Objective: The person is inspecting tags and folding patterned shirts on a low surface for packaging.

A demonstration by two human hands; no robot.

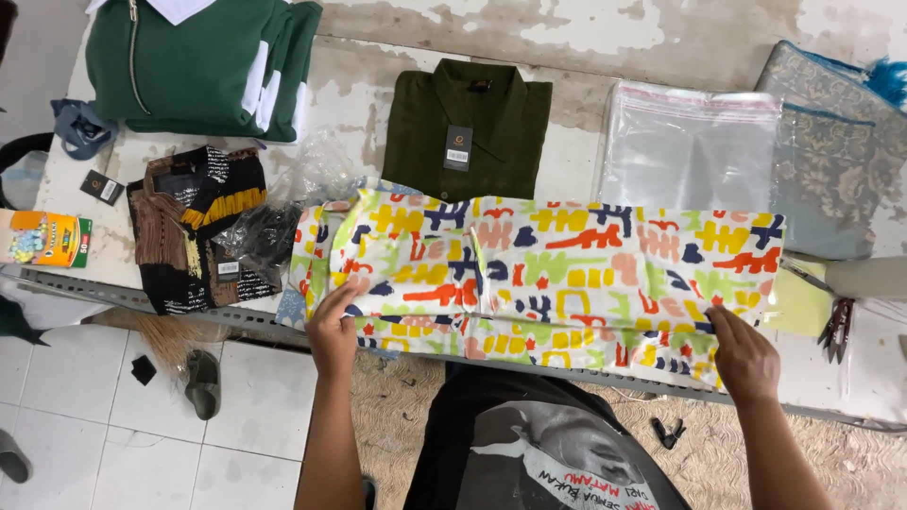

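A worn white table (605, 38) runs across the view, its near edge passing just under both hands, with tiled floor below on the left. On it, stretched between the hands, lies one patterned shirt (567, 274) in white with yellow, red, blue and green shapes, folded into a long band; its lower edge hangs slightly over the table's rim. The left hand (333, 331) lies flat and open on the shirt's left end, fingers pressing the cloth. The right hand (746, 354) rests on the lower right corner, fingers bent down on the fabric's edge. Beyond the hands lie one green jacket (203, 61), one dark olive shirt (468, 127) with a tag, one stack of clear bags (690, 146), and one dark striped shirt (194, 231) left of the left hand. Free tabletop shows only in narrow gaps between these. One pair of scissors (837, 329) lies just right of the right hand.
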